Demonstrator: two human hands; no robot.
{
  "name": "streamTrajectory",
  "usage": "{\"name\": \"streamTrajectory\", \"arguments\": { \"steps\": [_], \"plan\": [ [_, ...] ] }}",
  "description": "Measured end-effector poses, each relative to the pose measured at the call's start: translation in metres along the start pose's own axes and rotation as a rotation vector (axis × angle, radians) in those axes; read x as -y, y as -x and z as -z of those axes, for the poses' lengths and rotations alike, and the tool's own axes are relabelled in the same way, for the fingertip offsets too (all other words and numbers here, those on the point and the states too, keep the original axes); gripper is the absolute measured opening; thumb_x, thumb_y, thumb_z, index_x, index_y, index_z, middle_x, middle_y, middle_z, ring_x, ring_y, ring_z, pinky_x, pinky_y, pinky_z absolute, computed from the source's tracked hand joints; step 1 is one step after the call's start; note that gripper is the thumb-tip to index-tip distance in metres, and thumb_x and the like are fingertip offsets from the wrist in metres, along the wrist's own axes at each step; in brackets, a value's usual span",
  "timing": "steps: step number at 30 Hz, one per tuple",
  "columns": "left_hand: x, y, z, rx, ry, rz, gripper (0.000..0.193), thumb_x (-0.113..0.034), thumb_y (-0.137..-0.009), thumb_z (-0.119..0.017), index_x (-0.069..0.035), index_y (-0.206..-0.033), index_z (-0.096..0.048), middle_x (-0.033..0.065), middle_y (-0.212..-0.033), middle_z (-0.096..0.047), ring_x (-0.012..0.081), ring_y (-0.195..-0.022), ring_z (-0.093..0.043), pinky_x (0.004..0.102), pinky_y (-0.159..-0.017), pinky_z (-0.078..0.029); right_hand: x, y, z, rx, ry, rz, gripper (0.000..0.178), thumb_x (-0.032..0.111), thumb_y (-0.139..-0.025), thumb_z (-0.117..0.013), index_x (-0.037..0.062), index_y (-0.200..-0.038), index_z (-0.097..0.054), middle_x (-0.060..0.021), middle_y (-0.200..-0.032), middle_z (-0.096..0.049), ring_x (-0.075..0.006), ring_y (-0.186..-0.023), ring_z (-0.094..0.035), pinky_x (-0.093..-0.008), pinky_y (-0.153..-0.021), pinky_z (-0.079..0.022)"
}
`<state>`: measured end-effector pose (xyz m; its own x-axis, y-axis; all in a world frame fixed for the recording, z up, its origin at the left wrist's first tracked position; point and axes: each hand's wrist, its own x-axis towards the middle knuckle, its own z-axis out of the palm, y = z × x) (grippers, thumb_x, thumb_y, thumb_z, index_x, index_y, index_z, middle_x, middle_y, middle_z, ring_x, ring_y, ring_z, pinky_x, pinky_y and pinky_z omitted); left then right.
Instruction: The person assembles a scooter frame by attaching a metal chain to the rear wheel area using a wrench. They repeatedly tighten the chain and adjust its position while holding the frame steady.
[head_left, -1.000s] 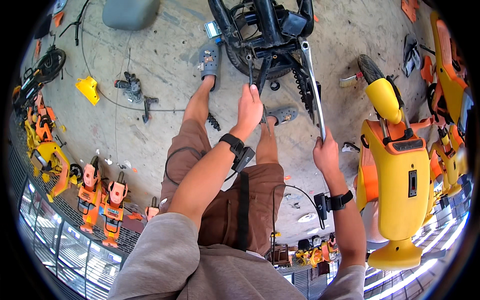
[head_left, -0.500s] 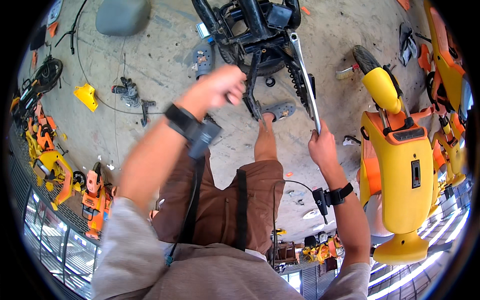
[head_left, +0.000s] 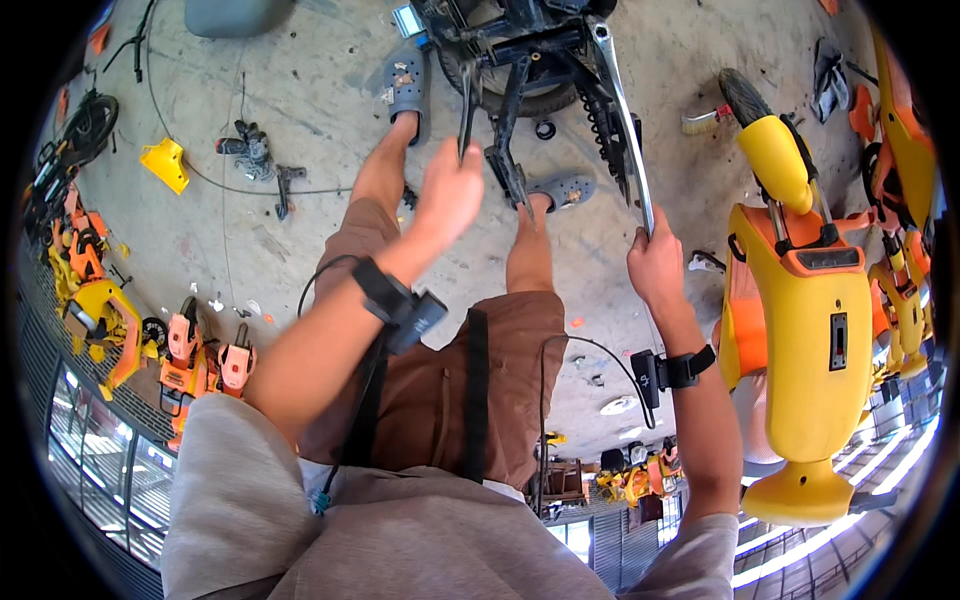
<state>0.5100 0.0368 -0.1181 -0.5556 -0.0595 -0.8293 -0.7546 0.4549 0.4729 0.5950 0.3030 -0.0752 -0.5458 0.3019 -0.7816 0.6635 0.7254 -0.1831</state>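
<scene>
My right hand [head_left: 657,265] is closed round the lower end of a long silver wrench [head_left: 626,120]. The far end of that wrench rests at the right side of a black motorbike frame [head_left: 530,45]. In my left hand [head_left: 447,195] is a shorter, darker wrench [head_left: 467,112], gripped at its near end. Its head reaches the left side of the frame, though whether it sits on a fastener I cannot tell. A black swingarm-like bracket [head_left: 510,130] and a coil spring shock [head_left: 600,135] hang between the two tools.
Around my feet in grey clogs [head_left: 404,85] is concrete floor. A yellow and orange scooter body [head_left: 815,340] stands close on the right. To the left lie a yellow panel [head_left: 165,165], a cordless drill [head_left: 285,190] and a cable. A brush [head_left: 705,121] lies near the scooter's wheel.
My left hand has moved slightly down and right, and its wrench now shows against the frame. My right hand stays on the long wrench. The view has shifted, so the frame appears higher.
</scene>
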Motion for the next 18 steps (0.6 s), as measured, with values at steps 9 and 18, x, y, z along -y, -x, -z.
{"name": "streamTrajectory", "arguments": {
  "steps": [9,18],
  "plan": [
    [0.032,-0.012,-0.057,-0.135,0.045,-0.203,0.032,-0.033,-0.105,-0.035,-0.002,-0.108,-0.046,0.0271,-0.07,-0.058,0.0506,-0.072,-0.057,0.0571,-0.064,-0.04,0.004,0.003,0.008,0.011,-0.012,-0.02,0.044,0.004,-0.088,-0.052,0.0114,-0.132,-0.05,-0.0304,-0.089,-0.064,-0.0499,-0.09,-0.06,-0.0553,-0.079,-0.047],
    [0.04,-0.022,-0.077,-0.217,0.054,-0.215,0.033,-0.033,-0.105,-0.035,-0.003,-0.114,-0.045,0.0265,-0.075,-0.06,0.0492,-0.074,-0.058,0.0549,-0.065,-0.041,0.001,0.004,0.006,-0.018,-0.016,0.045,0.042,0.003,-0.088,-0.051,0.0096,-0.13,-0.051,-0.0304,-0.087,-0.063,-0.0492,-0.087,-0.06,-0.0535,-0.077,-0.047]
  ]
}}
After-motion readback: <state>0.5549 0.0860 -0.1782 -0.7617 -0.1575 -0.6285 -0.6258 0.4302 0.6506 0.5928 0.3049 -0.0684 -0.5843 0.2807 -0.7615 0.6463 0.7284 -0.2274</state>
